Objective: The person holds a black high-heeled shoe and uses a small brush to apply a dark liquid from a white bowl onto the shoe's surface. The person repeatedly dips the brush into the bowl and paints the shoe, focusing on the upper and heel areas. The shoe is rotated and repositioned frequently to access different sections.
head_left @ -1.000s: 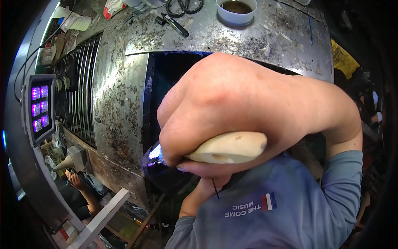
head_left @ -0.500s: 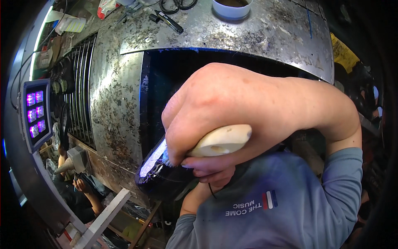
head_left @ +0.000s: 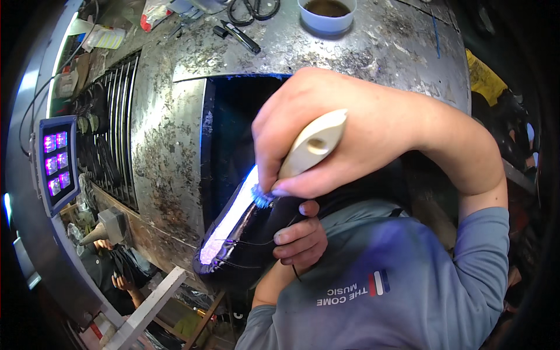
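Observation:
My right hand [head_left: 350, 134] grips a cream-handled brush [head_left: 312, 146] with its blue bristles pressed on the sole edge of a black shoe [head_left: 245, 239]. My left hand [head_left: 300, 239] holds that shoe from below, fingers wrapped over its upper. The pale sole strip glows under violet light. Loose black threads hang from the shoe.
A stained metal workbench [head_left: 169, 151] with a dark opening lies ahead. At its back stand a white cup of brown liquid [head_left: 326, 13], scissors [head_left: 254, 9] and a black marker [head_left: 240, 36]. A violet lamp panel [head_left: 55, 163] and a metal rack [head_left: 114, 134] are at left.
My right hand has lifted and turned the brush more upright. The shoe has swung up into full view, its lit sole edge now exposed, with my left hand visible under it.

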Demonstrator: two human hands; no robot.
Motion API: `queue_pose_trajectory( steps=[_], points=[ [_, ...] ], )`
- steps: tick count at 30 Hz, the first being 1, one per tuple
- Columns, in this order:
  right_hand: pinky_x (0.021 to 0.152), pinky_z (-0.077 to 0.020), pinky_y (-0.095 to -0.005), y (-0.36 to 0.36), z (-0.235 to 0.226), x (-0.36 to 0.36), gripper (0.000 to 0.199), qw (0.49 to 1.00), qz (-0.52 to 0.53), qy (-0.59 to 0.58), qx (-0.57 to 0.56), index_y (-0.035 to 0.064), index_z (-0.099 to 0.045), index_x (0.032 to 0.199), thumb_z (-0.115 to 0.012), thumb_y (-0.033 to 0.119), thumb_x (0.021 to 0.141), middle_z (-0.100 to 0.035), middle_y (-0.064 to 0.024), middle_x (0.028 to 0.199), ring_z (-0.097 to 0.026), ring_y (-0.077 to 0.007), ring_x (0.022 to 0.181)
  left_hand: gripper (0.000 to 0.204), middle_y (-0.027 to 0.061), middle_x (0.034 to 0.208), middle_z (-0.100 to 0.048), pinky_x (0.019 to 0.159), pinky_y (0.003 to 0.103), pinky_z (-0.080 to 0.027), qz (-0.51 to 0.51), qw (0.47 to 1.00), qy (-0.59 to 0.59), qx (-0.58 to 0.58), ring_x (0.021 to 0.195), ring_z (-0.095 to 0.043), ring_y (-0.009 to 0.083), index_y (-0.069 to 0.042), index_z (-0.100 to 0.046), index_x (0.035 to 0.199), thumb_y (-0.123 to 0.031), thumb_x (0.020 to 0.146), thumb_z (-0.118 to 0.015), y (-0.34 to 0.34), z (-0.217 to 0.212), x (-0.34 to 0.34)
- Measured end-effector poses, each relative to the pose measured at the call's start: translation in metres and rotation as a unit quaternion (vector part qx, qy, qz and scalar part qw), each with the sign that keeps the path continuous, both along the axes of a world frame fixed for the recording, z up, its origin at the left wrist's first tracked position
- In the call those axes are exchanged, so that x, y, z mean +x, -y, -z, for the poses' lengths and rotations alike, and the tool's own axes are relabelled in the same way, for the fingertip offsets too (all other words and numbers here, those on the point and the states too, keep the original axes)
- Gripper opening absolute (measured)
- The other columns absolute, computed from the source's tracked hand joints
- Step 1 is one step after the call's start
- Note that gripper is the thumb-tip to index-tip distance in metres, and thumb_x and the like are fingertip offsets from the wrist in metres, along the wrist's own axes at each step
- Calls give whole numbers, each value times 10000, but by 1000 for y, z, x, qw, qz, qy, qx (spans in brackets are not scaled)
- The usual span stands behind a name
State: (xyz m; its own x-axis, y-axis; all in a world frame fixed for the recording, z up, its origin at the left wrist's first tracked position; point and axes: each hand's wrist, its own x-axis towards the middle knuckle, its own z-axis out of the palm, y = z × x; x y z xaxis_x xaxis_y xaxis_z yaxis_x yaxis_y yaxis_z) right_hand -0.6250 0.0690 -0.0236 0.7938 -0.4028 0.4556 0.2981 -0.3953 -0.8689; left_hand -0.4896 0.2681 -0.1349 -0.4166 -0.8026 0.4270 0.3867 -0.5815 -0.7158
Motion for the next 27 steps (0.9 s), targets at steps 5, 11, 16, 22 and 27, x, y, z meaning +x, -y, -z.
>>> queue_pose_trajectory(
  steps=[5, 11, 16, 22, 27],
  points=[
    [708, -557, -326, 11, -8, -23, 123, 996, 86, -8, 5, 31, -771, 929, -795, 99, 829, -747, -99, 874, -712, -222, 773, 668, 161, 1031, -661, 551, 355, -548, 24, 963, 268, -8, 811, -710, 279, 9, -323, 1478, -409, 1025, -580, -7, -6, 61],
    [762, -555, -277, 16, -10, -52, 193, 983, 183, -9, 18, 9, -772, 996, -807, 135, 853, -759, -85, 912, -716, -144, 849, 786, 233, 1302, -615, 983, 505, -490, -64, 620, 775, 103, 1143, -629, 349, 34, -462, 1449, -385, 853, -757, -6, -90, 160],
    [746, -544, -295, 13, -5, -67, 196, 975, 222, -17, 5, 10, -770, 993, -803, 109, 827, -758, -89, 905, -713, -166, 835, 718, 137, 1161, -717, 961, 370, -557, -13, 282, 959, -28, 1029, -709, 230, 48, -590, 1311, -335, 764, -853, 62, -155, 207],
    [712, -531, -314, 8, -2, -87, 212, 961, 275, -23, 3, 0, -770, 956, -800, 105, 774, -748, -118, 865, -700, -213, 779, 615, 95, 1035, -720, 857, 332, -561, 15, -69, 998, 2, 898, -702, 199, 27, -629, 1207, -205, 710, -906, 149, -174, 315],
    [689, -528, -314, 6, 0, -100, 224, 943, 328, -52, 6, 18, -759, 932, -804, 157, 763, -747, -119, 854, -695, -213, 751, 807, 144, 1105, -688, 844, 352, -559, -38, -126, 991, 33, 905, -688, 211, 98, -521, 1344, -267, 737, -906, 235, -155, 403]
  ],
)
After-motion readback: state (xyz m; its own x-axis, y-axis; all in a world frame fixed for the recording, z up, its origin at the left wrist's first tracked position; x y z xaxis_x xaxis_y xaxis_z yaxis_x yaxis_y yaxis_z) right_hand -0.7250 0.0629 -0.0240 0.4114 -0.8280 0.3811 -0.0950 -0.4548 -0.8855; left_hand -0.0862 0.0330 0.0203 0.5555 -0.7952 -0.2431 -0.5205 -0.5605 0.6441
